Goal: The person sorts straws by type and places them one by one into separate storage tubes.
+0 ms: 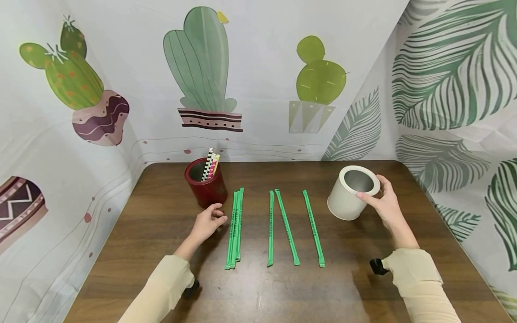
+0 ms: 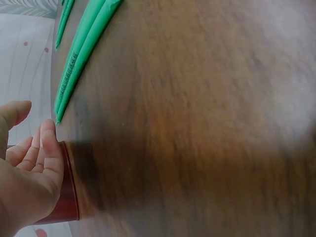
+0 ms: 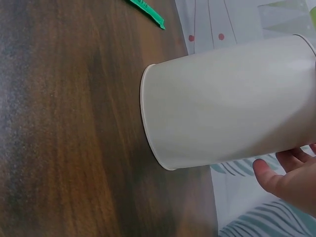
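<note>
At the left of the head view, the red can (image 1: 208, 190) stands upright on the bench (image 1: 258, 296) with patterned sticks (image 1: 210, 167) leaning out of its mouth. The left hand (image 1: 207, 223) is just in front of its base, fingers loosely curled and holding nothing; whether they touch the can is unclear. A careless sweep upward could nudge the can, and because the sticks reach above the rim, a hard enough knock might tip it.

Right beside that hand, left of centre, lies a cluster of green packets (image 1: 234, 229), lying against one another. Pinching there could catch more than one, or push the others askew.

Across the middle, three more lie apart: one nearly straight (image 1: 271, 229), one slanting (image 1: 287, 227) and one farther right (image 1: 313, 229). Being thin and flat on the wood, they would probably slide or roll under clumsy fingertips.

At the right, the white can (image 1: 346, 199) stands near the back of the bench. The right hand (image 1: 388, 204) has thumb and fingers wrapped around the right side of its rim. That grip is one-sided and high, so an uneven pull could tilt the can or let it slip.
</note>
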A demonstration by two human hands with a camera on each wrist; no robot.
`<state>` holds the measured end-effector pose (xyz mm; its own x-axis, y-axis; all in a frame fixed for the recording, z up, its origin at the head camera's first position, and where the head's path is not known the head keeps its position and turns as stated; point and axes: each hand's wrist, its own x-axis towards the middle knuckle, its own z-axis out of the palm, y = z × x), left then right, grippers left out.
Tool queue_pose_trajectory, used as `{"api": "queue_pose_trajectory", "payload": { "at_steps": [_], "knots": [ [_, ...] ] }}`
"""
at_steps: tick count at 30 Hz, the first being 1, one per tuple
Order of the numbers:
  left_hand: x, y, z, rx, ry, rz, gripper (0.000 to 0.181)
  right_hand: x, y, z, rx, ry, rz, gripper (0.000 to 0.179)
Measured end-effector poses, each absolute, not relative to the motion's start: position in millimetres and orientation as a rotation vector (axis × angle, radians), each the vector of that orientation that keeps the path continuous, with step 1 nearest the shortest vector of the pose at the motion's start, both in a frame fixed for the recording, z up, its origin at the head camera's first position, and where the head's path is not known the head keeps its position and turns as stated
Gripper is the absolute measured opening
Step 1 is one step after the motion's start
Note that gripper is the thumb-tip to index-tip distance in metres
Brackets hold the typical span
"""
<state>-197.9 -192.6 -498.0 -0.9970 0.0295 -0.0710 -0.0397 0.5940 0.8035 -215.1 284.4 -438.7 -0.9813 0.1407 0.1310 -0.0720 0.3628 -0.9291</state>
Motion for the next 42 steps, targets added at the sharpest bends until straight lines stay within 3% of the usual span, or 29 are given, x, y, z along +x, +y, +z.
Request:
{"api": "queue_pose_trajectory", "payload": {
  "at_steps": [10, 42],
  "knots": [
    [-207, -181, -505, -0.045, 2.736, 1.336, 0.040, -217, 284, -444, -0.016, -2.240, 1.879, 0.064],
    [-234, -160, -506, 0.021, 2.986, 0.844, 0.021, -218, 283, -444, -0.005, -2.263, 1.850, 0.064]
  ]
}}
